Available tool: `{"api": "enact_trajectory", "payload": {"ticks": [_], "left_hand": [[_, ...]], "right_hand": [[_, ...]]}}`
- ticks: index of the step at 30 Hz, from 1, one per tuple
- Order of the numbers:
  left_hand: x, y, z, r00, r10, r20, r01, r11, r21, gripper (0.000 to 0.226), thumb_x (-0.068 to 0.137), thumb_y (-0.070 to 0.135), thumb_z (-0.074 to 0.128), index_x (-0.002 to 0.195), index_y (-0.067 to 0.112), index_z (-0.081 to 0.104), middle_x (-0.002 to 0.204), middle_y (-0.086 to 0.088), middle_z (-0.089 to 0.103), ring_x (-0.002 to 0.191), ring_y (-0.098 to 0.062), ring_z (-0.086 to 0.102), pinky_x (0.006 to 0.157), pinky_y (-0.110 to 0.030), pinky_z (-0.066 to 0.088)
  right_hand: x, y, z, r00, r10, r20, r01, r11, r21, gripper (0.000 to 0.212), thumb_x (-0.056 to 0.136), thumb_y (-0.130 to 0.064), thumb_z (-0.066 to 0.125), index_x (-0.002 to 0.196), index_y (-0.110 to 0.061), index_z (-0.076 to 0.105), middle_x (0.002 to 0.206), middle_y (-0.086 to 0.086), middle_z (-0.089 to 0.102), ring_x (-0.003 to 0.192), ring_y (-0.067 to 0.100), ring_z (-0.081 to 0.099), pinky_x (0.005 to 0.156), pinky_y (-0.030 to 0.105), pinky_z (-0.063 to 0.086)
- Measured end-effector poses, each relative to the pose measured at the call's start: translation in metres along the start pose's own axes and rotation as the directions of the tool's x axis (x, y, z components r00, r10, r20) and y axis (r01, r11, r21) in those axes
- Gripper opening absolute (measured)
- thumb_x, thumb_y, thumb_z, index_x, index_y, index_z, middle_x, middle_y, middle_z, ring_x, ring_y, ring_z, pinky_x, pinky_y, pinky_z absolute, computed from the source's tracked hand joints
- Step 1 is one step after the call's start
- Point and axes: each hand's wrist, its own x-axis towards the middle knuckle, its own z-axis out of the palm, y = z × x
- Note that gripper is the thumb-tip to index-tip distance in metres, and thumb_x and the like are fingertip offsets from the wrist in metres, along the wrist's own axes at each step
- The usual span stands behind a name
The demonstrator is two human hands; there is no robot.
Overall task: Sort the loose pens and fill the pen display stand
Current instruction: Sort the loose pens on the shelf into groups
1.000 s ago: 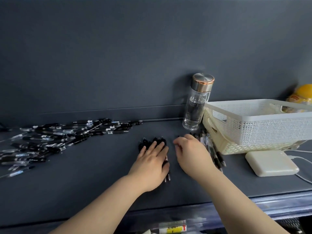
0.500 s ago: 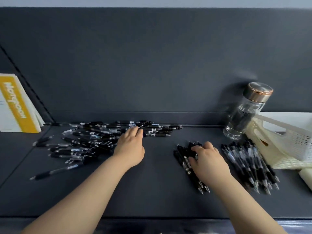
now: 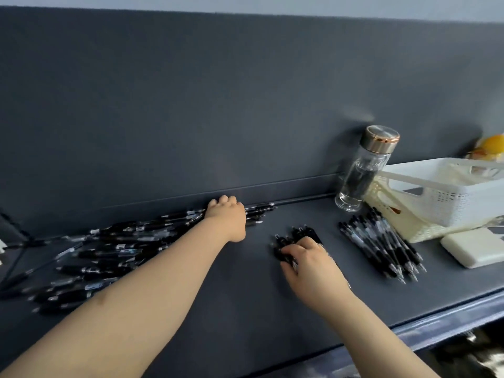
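Now, my right hand [image 3: 311, 259] clasping the small bundle [image 3: 301, 236] at five o'clock, I'd make my left hand [image 3: 226, 216], curled on the loose pens [image 3: 122, 246] at eight o'clock, grip hidden, pinch one matching pen.

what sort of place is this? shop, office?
Probably a stationery shop's stock shelf or counter. Dozens of similar black pens lie in a loose pile, a sorted row sits beside the white basket, and the right hand grips a pen bundle on the dark shelf.
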Motion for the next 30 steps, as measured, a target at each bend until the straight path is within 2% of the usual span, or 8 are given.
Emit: {"api": "enact_trajectory", "payload": {"ticks": [14, 17, 20, 22, 23, 25, 27, 30], "left_hand": [[0.002, 0.016, 0.003, 0.997, -0.081, -0.001, 0.081, 0.994, 0.074, 0.048, 0.083, 0.006, 0.051, 0.129, 0.011, 0.042, 0.131, -0.006, 0.048, 0.123, -0.023, 0.044, 0.097, -0.033, 0.032], [-0.007, 0.018, 0.000, 0.994, -0.107, -0.022, 0.107, 0.994, -0.003, 0.036, 0.086, 0.006, 0.048, 0.121, 0.012, 0.046, 0.124, -0.005, 0.054, 0.113, -0.023, 0.052, 0.086, -0.033, 0.036], [-0.025, 0.015, -0.013, 0.981, -0.184, -0.069, 0.159, 0.948, -0.274, 0.012, 0.094, 0.017, 0.043, 0.105, 0.012, 0.045, 0.107, -0.004, 0.055, 0.096, -0.025, 0.054, 0.071, -0.031, 0.038], [-0.042, 0.015, -0.020, 0.978, -0.198, -0.064, 0.134, 0.833, -0.537, 0.011, 0.095, 0.025, 0.044, 0.094, 0.014, 0.045, 0.092, -0.002, 0.054, 0.083, -0.022, 0.054, 0.068, -0.032, 0.041], [-0.052, 0.017, -0.021, 0.984, -0.177, -0.033, 0.101, 0.692, -0.715, 0.011, 0.094, 0.025, 0.046, 0.090, 0.015, 0.047, 0.085, -0.001, 0.055, 0.077, -0.020, 0.055, 0.068, -0.033, 0.043], [-0.076, 0.026, -0.024, 0.993, -0.087, 0.078, 0.097, 0.241, -0.966, 0.006, 0.094, 0.014, 0.050, 0.088, 0.016, 0.051, 0.074, -0.001, 0.054, 0.063, -0.015, 0.053, 0.063, -0.028, 0.044], [-0.098, 0.038, -0.023, 0.988, 0.004, 0.155, 0.155, -0.065, -0.986, 0.007, 0.094, 0.006, 0.052, 0.092, 0.013, 0.054, 0.068, -0.002, 0.053, 0.058, -0.013, 0.051, 0.055, -0.023, 0.044], [-0.118, 0.059, -0.018, 0.973, 0.123, 0.193, 0.216, -0.220, -0.951, 0.007, 0.093, 0.004, 0.054, 0.090, 0.011, 0.056, 0.064, -0.002, 0.056, 0.057, -0.014, 0.052, 0.053, -0.024, 0.044]], "right_hand": [[0.000, 0.018, -0.006, 0.999, 0.029, -0.021, -0.028, 0.998, 0.056, 0.028, 0.091, -0.033, 0.049, 0.117, -0.026, 0.060, 0.114, -0.005, 0.050, 0.108, 0.017, 0.053, 0.083, 0.031, 0.049], [0.002, 0.023, -0.009, 1.000, 0.022, -0.001, -0.022, 0.996, 0.088, 0.028, 0.091, -0.032, 0.050, 0.117, -0.026, 0.060, 0.114, -0.005, 0.051, 0.103, 0.016, 0.055, 0.082, 0.028, 0.048], [0.006, 0.027, -0.014, 1.000, 0.007, 0.003, -0.007, 0.985, 0.173, 0.030, 0.091, -0.028, 0.052, 0.119, -0.024, 0.060, 0.112, -0.006, 0.053, 0.092, 0.011, 0.057, 0.077, 0.015, 0.042], [0.010, 0.028, -0.019, 1.000, 0.007, -0.018, -0.002, 0.967, 0.256, 0.029, 0.091, -0.024, 0.052, 0.119, -0.022, 0.061, 0.103, -0.009, 0.053, 0.082, 0.006, 0.052, 0.069, 0.003, 0.036], [0.013, 0.028, -0.022, 0.999, 0.021, -0.028, -0.011, 0.950, 0.312, 0.028, 0.092, -0.023, 0.052, 0.119, -0.022, 0.061, 0.100, -0.011, 0.055, 0.081, 0.004, 0.050, 0.067, 0.002, 0.035], [0.017, 0.027, -0.027, 0.997, 0.076, -0.008, -0.062, 0.867, 0.494, 0.027, 0.093, -0.023, 0.052, 0.118, -0.022, 0.061, 0.094, -0.012, 0.062, 0.078, 0.000, 0.054, 0.068, 0.006, 0.037], [0.020, 0.024, -0.032, 0.993, 0.097, 0.065, -0.114, 0.686, 0.718, 0.025, 0.094, -0.021, 0.052, 0.117, -0.023, 0.060, 0.089, -0.009, 0.067, 0.069, -0.004, 0.058, 0.068, 0.018, 0.047], [0.020, 0.019, -0.039, 0.990, 0.009, 0.138, -0.125, 0.486, 0.865, 0.018, 0.094, -0.017, 0.053, 0.108, -0.017, 0.064, 0.081, -0.003, 0.067, 0.060, 0.001, 0.055, 0.061, 0.022, 0.047]]}}
